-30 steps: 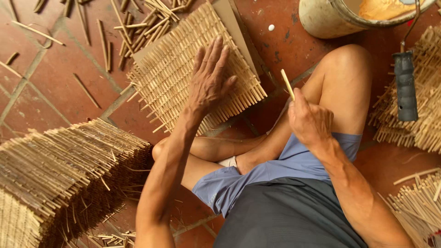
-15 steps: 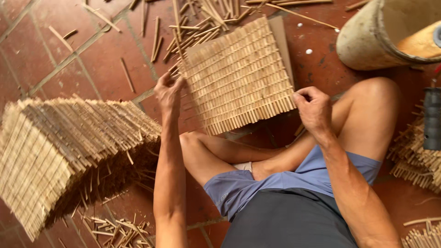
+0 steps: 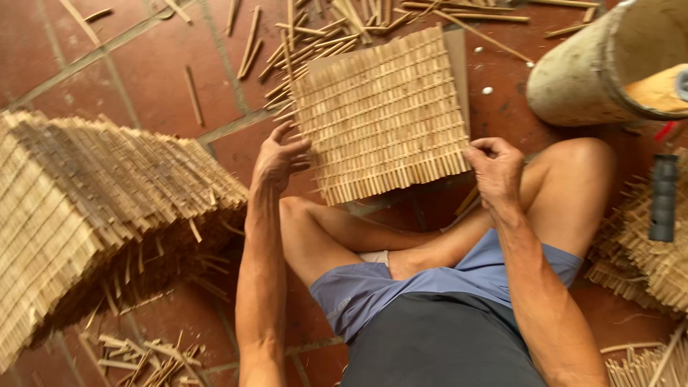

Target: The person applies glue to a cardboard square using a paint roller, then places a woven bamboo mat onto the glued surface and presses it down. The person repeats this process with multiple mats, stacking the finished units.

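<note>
Found the woven mat (image 3: 383,115) lying flat on the tiled floor (image 3: 129,64), just beyond the crossed legs, atop a thin board (image 3: 457,72) peeking out along the mat's right side. Pressed the left hand (image 3: 282,159) against the mat's near-left corner, fingers spread apart and half curled, touching the edge rather than clamped on it. Closed the right hand (image 3: 494,168) into a loose fist at the mat's near-right corner, pinched on the fringe of slat ends there (hard to tell how much of the edge was truly caught). Looked light, dry and fairly stiff along the slats, yet likely to flex or sag across the weave if lifted by one corner only. Seemed rough rather than slippery, with splintery ends along the near edge, and brittle enough to snap a slat under a hard squeeze. Judged best taken at two opposite corners or sides, on the woven body just inside the fringe, not on single protruding ends. Spotted loose slats (image 3: 330,18) scattered beyond the mat's far edge, a tall stack of finished mats (image 3: 93,208) well left of the mat, a pale bucket (image 3: 609,64) off to the mat's far right, and a black-handled tool (image 3: 663,197) right of the mat.
</note>
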### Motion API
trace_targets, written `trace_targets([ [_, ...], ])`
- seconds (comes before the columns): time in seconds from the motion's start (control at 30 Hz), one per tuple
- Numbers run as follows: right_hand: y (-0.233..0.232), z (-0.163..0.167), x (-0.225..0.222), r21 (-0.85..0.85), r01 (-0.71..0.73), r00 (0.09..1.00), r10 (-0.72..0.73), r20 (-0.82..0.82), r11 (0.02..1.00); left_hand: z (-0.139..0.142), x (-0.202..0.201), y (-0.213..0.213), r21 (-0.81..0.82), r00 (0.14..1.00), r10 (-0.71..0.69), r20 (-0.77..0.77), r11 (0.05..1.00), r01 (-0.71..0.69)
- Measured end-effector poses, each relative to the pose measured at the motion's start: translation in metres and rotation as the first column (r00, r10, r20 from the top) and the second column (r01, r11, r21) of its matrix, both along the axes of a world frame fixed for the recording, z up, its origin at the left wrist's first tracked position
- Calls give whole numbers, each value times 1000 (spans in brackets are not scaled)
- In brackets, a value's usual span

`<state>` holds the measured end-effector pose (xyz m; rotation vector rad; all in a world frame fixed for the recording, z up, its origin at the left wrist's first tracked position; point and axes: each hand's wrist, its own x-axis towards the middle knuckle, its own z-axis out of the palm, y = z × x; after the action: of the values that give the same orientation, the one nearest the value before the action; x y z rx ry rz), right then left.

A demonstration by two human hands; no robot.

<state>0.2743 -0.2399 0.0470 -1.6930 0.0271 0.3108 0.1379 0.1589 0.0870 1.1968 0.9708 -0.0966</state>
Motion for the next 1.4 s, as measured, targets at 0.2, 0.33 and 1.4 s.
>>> trace_targets([
  [0.2, 1, 10, -8, -149, 28, 999, -21, 48, 988, 10, 2, -9, 34, 999, -28, 37, 999, 27],
  [0.33, -4, 9, -30, -160, -1, 1000, 2, 11, 987, 8, 3, -4, 11, 1000, -26, 13, 1000, 26],
  [1.4, -78, 139, -73, 365, -294, 905, 379, -190, 883, -8, -126, -84, -417, 846, 294, 445, 904, -94],
])
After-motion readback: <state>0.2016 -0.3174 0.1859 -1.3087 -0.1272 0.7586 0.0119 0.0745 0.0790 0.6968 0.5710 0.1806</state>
